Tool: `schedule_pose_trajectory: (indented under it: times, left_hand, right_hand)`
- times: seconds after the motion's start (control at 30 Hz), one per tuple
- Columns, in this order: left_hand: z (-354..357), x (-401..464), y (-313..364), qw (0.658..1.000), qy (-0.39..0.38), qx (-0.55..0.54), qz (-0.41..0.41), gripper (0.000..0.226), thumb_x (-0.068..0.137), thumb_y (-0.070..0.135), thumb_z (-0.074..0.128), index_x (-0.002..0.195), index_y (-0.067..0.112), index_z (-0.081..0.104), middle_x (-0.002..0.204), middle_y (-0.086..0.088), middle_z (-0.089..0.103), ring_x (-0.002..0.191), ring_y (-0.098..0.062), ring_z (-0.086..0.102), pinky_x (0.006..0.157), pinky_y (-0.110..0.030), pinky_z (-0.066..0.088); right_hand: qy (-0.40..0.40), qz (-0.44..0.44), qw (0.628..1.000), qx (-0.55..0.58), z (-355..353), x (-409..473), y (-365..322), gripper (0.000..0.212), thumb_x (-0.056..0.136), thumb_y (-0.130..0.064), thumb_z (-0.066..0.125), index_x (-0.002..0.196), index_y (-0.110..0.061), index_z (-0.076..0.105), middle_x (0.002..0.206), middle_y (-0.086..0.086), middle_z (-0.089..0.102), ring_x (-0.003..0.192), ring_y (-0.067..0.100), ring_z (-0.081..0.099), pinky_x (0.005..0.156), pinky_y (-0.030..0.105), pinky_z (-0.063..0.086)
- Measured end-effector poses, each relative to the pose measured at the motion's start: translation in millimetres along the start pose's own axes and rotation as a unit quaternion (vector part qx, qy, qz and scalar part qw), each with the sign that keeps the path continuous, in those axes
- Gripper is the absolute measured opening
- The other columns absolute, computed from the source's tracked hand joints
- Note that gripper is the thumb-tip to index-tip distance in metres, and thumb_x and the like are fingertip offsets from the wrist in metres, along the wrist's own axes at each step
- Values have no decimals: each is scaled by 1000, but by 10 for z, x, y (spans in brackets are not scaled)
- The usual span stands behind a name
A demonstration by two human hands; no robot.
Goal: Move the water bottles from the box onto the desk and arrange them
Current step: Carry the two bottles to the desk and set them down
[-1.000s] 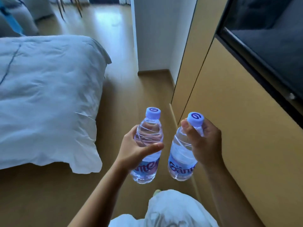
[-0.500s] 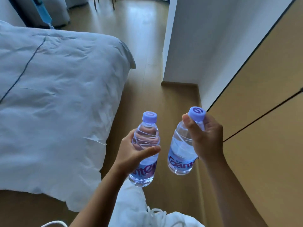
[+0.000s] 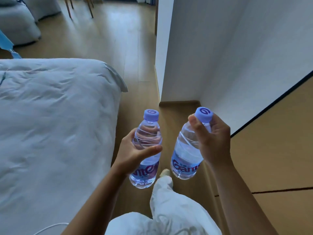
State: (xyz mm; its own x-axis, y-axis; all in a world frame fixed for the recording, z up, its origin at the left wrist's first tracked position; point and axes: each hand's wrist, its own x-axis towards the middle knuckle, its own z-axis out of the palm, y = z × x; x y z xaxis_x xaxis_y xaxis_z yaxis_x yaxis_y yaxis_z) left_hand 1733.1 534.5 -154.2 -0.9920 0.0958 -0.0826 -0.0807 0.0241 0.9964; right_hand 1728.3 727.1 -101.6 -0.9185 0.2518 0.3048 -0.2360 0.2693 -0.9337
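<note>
**Two water bottles carried, one in each hand**

Nearest the camera, a leg in pale trousers (image 3: pixel 169 209) steps forward over the wooden floor (image 3: pixel 118 48), the toe of a light shoe (image 3: pixel 165 172) showing just below the bottles.

Above it, the left hand (image 3: pixel 133 152) wraps around the middle of the left bottle (image 3: pixel 146 150), thumb laid across the front and fingers curled behind the clear wall. The bottle is sealed with a lilac cap (image 3: pixel 151 114) and looks full of water, though the level is hard to read through the ribbed plastic. Its long axis runs nearly upright, cap up and leaning slightly away from the camera.

The right hand (image 3: pixel 213 141) grips the right bottle (image 3: pixel 186 155) high up, at the neck and shoulder, fingers closed just under its lilac cap (image 3: pixel 203 114). This bottle hangs below the hand, also cap up, its base tilted towards the left bottle. A purple-lettered label bands the lower part of each. The two bottles are near each other but apart, both held in the air.

To the left lies a bed with a white duvet (image 3: pixel 50 124). To the right stand tan wooden panels (image 3: pixel 271 158), with a white wall (image 3: pixel 220 48) beyond. Farthest off, chair legs (image 3: pixel 79 7) and a grey upholstered seat (image 3: pixel 15 24) stand on the floor.
</note>
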Motion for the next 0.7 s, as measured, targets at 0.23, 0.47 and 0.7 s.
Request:
schedule_pose_trajectory:
  times: [0.23,0.47,0.7]
  left_hand:
    - [35,1754,52,999,34,-13,-23,59,43,45,79,93,19,65,79,6,73,73,-12,70,64,-18,52]
    - [-125,3334,393,998,66,6,-2,60,47,48,77,97,19,62,83,7,73,75,-12,71,63,-15,51]
    - [-498,4513,312,995,99,0,-26,51,53,39,79,98,22,61,82,10,72,75,-9,70,61,-13,51]
  right_hand:
    - [-25,-18,1000,-6,461,1653,512,12,79,-37,66,83,-26,62,67,-26,65,67,-5,63,60,4,44]
    - [-90,-35,995,20,1047,3282,769,7,79,-30,65,80,-25,60,65,-25,64,60,-4,60,57,4,42]
    - [-113,-36,993,25,1750,4451,1039,10,77,-36,61,85,-32,59,68,-25,64,70,-3,64,63,6,46]
